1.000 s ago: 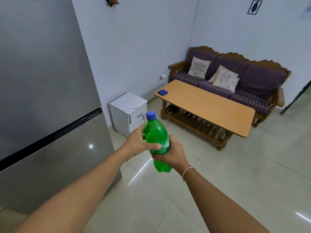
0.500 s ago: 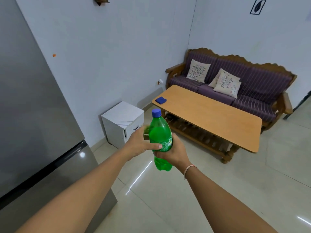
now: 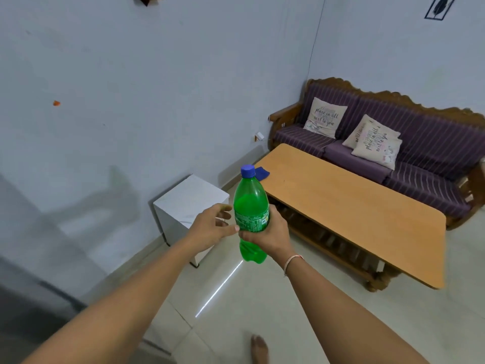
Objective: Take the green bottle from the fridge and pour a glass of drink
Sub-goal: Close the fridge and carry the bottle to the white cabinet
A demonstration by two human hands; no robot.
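bottle (image 3: pixel 251 206) centre frame, upright, capped | right hand (image 3: pixel 270 236) wraps label band | left hand (image 3: pixel 210 227) fingers loose, thumb tip touching | likely heavy, near full; thin plastic dents; possibly slick | hold mid-body

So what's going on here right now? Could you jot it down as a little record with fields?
Held item: green bottle, upright, blue cap on
Right hand: wrapped round the bottle's labelled middle
Left hand: beside the bottle, fingers loose, thumb tip at the label; no firm grip
Nearby furniture: wooden coffee table, purple sofa with cushions, small white cabinet
On table: small blue item at the far corner
Glass: none in view
Pouring: not yet begun
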